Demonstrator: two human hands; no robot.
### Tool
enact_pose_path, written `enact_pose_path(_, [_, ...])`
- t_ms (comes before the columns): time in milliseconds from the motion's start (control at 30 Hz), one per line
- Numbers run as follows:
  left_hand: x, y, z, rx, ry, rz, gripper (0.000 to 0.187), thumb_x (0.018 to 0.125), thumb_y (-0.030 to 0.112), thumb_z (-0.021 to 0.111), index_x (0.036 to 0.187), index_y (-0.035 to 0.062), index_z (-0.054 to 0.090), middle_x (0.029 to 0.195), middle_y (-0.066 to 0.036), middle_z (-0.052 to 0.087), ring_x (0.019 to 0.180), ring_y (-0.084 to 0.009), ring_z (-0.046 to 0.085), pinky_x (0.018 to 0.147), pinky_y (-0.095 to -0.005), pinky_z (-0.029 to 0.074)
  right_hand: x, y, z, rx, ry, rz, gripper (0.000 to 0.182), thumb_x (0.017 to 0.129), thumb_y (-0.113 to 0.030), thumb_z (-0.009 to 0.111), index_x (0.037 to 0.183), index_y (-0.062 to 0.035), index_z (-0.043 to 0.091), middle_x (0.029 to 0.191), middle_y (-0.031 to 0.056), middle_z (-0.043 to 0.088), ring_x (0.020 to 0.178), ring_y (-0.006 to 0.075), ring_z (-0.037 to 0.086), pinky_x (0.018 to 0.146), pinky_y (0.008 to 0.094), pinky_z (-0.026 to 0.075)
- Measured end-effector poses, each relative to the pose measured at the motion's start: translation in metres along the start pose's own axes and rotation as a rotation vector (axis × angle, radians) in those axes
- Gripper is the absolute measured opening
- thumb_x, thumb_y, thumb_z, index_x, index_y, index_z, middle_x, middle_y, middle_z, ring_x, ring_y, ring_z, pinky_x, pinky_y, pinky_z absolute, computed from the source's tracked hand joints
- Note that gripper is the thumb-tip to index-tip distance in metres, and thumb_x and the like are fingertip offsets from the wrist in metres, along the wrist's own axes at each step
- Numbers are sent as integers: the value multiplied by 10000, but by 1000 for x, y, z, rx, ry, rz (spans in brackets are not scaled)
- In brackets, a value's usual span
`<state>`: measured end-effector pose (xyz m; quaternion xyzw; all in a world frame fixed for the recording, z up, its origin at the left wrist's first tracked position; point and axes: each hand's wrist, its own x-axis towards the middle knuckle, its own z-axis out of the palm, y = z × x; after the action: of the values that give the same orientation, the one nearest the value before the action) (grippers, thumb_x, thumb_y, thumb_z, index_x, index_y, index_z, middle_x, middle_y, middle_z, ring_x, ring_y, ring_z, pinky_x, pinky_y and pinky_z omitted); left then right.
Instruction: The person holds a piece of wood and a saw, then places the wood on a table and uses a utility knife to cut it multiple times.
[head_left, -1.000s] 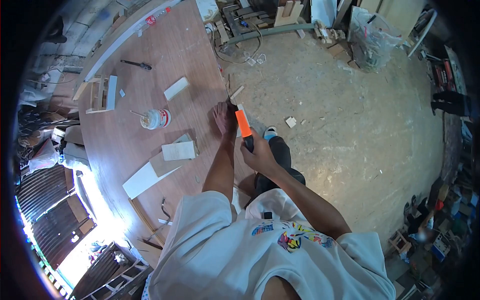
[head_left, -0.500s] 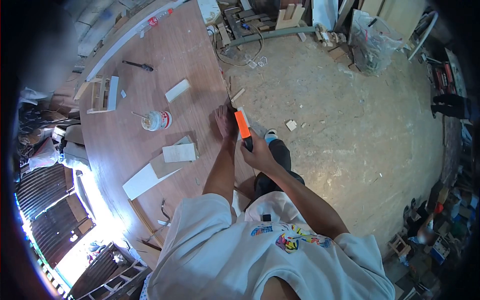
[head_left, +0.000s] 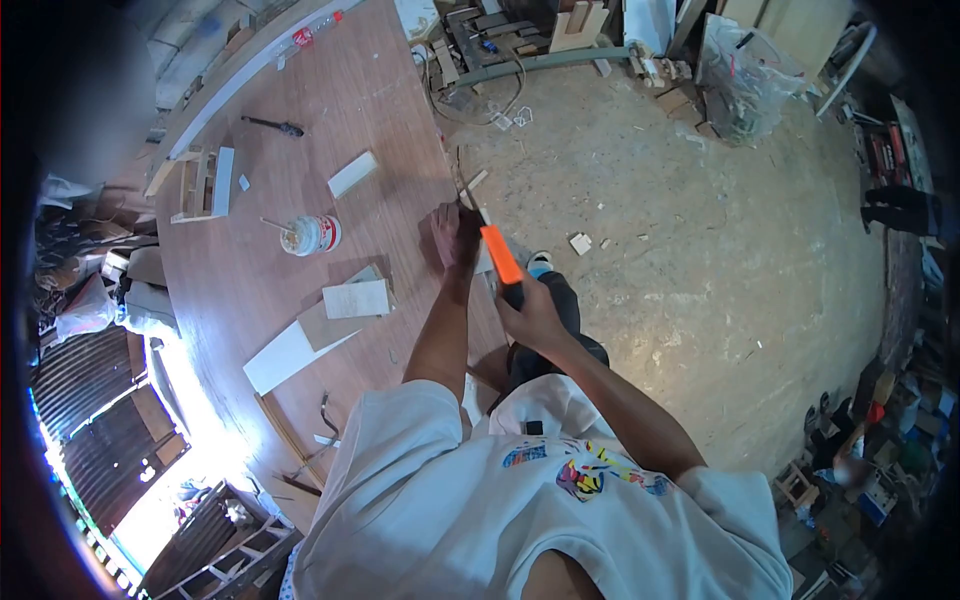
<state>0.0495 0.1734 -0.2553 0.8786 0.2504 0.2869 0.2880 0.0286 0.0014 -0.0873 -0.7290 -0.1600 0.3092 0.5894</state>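
Note:
At the right edge of the wooden table, my left hand presses down, its fingers bent over a thin light strip that juts past the edge. What lies under the palm is hidden. My right hand is wrapped round the black part of a saw handle with a bright orange section. The narrow dark blade runs up and left from the handle, beside my left fingertips. To the left on the table lie a small white block, a glue jar and a white board piece.
A small wooden frame, a dark tool and a plastic bottle are on the far part of the table. Wood scraps lie on the floor. A plastic bag stands at the upper right.
My right hand and the saw have moved down and slightly right, drawing the handle away from my left hand; more blade shows. My left hand stays at the table edge.

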Motion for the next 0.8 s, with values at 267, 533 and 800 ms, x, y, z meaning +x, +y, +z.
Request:
enact_pose_path(267, [-2, 0, 2, 103, 9, -65, 62, 779, 79, 532, 741, 33, 520, 814, -147, 525, 824, -337, 487, 742, -431, 393, -19, -59, -5, -73, -28, 66, 189, 789, 0, 556, 971, 2, 506, 711, 129, 526, 669, 164, 560, 624, 312, 439])
enact_pose_path(533, [-6, -9, -1, 156, -79, 21, 46, 781, 81, 544, 756, 45, 529, 829, -132, 531, 822, -322, 494, 732, -425, 396, -25, -19, -5, -25, -28, -16, 245, 773, -4, 553, 1016, 8, 520, 710, 125, 533, 656, 157, 535, 621, 316, 439])
enact_pose_path(800, [-21, -32, 18, 114, -41, -26, 55, 786, 91, 542, 759, 52, 517, 790, -114, 501, 793, -309, 486, 705, -418, 393, 21, -29, 2, -104, -1, -19, 170, 783, -27, 567, 937, 3, 502, 684, 113, 525, 622, 158, 534, 597, 315, 436])
